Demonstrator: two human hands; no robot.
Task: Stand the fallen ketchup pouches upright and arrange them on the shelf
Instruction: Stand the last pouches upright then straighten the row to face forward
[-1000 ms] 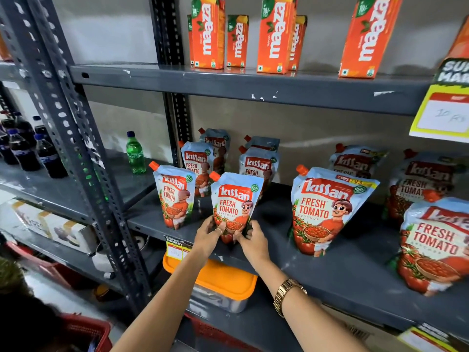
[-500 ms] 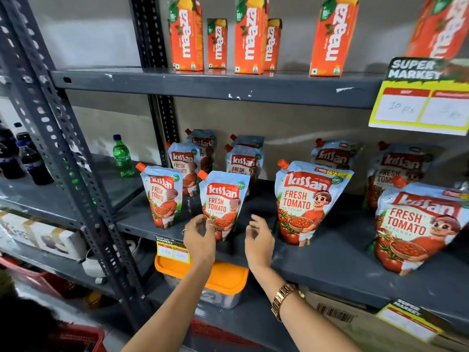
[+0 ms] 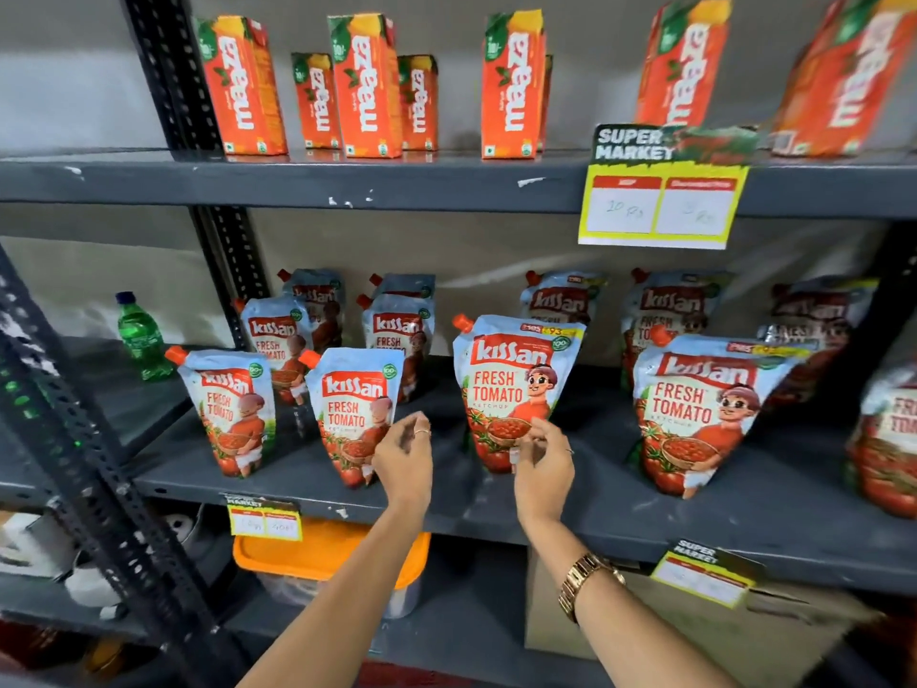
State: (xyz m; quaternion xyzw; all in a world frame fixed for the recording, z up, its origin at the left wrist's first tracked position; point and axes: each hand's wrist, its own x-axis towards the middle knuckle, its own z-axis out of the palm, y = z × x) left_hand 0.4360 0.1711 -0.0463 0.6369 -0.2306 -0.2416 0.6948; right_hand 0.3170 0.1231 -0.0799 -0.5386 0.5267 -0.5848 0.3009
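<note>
Ketchup pouches are standing upright along the middle shelf (image 3: 496, 513), front row and back row, all with red caps at the top left corner. Farthest left, a green bottle (image 3: 140, 335) is sitting on the neighbouring shelf. Next, the first front pouch (image 3: 229, 409) is leaning slightly left, and the second front pouch (image 3: 353, 409) is standing just beside it. The left hand (image 3: 404, 461) is hovering at the lower right edge of that second pouch, fingers loosely curled and narrowly parted, gripping nothing; whether it is touching the pouch cannot be told. The right hand (image 3: 543, 464) is reaching up to the bottom of the large middle pouch (image 3: 513, 389), thumb and fingers pinching narrowly at its lower edge, with a gold watch (image 3: 585, 583) showing on the wrist. Further right, another large pouch (image 3: 699, 414) is standing apart.

Pouch fronts are reading "Kissan Fresh Tomato Ketchup". Orange juice cartons (image 3: 364, 86) on the top shelf are reading "maaza". A yellow price tag (image 3: 662, 196) is reading "SUPER MARKET" and, handwritten, "10 Rs".

Back-row pouches are partly hidden by the front ones. The rightmost pouch (image 3: 888, 439) is being cut off by the frame edge and blurred. Small tags below the shelf are illegible.
</note>
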